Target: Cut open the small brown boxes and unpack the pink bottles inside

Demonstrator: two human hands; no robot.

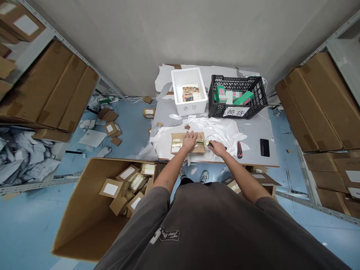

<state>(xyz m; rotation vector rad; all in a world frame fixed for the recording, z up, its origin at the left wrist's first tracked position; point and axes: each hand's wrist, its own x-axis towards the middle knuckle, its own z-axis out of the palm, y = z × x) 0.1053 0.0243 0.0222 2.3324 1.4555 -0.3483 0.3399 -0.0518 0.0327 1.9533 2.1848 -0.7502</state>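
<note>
A small cardboard box (200, 150) with tape along its middle lies near the table's front edge. My left hand (189, 141) rests flat on top of it, fingers stretched out. In my right hand (217, 148) is a utility knife (210, 144) with a yellow part toward its tip; the tip meets the taped seam at the box's right end. White paper scraps (215, 131) lie behind and to the right of the box. A red and black cutter (239, 150) sits to the right of my right hand.
A white foam box (191, 108) and a black crate (237, 112) holding green packages stand at the table's back. A phone (264, 147) lies at right. Left of me, a large open carton (75, 210) contains several small boxes. Shelves with cartons flank both sides.
</note>
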